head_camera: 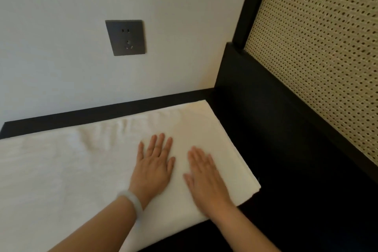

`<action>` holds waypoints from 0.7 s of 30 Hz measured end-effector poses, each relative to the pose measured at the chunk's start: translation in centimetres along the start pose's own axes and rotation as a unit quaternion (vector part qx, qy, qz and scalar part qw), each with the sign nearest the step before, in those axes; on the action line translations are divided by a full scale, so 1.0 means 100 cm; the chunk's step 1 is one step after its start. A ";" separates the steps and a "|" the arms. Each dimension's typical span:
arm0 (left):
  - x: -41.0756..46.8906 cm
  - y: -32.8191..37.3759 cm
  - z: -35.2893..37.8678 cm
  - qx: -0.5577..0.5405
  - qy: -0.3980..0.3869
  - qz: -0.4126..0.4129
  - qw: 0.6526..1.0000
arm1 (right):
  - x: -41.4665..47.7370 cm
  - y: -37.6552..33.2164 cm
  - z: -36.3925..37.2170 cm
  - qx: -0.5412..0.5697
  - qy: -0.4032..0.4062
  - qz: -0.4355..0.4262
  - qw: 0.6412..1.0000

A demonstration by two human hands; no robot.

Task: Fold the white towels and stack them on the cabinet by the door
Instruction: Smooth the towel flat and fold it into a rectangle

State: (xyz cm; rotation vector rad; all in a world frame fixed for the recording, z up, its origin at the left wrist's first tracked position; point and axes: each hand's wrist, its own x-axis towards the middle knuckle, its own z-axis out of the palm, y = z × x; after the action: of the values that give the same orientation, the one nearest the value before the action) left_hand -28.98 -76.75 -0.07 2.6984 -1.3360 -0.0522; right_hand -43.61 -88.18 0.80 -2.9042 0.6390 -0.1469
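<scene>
A white towel lies spread on a black cabinet top below a pale wall with a grey socket, a woven cane panel at right, while the left hand and right hand press flat on it, fingers straight, gripping nothing

- I'm seeing a furnished room, likely a bedroom.
- A dark wooden frame is holding a woven cane panel.
- A grey socket is sitting in a plain wall.
</scene>
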 end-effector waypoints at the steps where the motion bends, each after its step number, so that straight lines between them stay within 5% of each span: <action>1: 0.000 -0.001 -0.002 -0.001 -0.002 0.003 1.000 | -0.008 0.002 0.007 0.000 -0.021 0.004 1.000; 6: -0.007 0.002 -0.014 -0.045 -0.041 0.000 0.998 | -0.032 0.076 -0.018 -0.030 -0.035 0.147 0.988; 9: -0.036 0.022 -0.013 0.002 0.010 0.002 1.000 | -0.033 0.080 -0.039 -0.071 -0.056 0.240 0.967; 13: -0.076 0.060 -0.002 -0.029 0.008 0.040 0.999 | -0.005 -0.001 -0.023 -0.028 0.057 0.082 0.995; 16: -0.085 0.049 -0.002 -0.013 -0.001 0.054 0.998 | -0.002 -0.033 -0.003 0.037 -0.038 0.049 0.997; 21: -0.111 -0.026 -0.006 -0.006 -0.001 -0.019 1.000 | -0.010 -0.003 0.002 -0.008 -0.044 0.059 0.997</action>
State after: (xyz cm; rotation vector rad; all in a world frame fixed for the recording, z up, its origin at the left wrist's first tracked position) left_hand -33.62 -66.32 -0.16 2.7148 -1.2815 -0.0654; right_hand -44.35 -87.50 0.61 -2.8604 0.7974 -0.0003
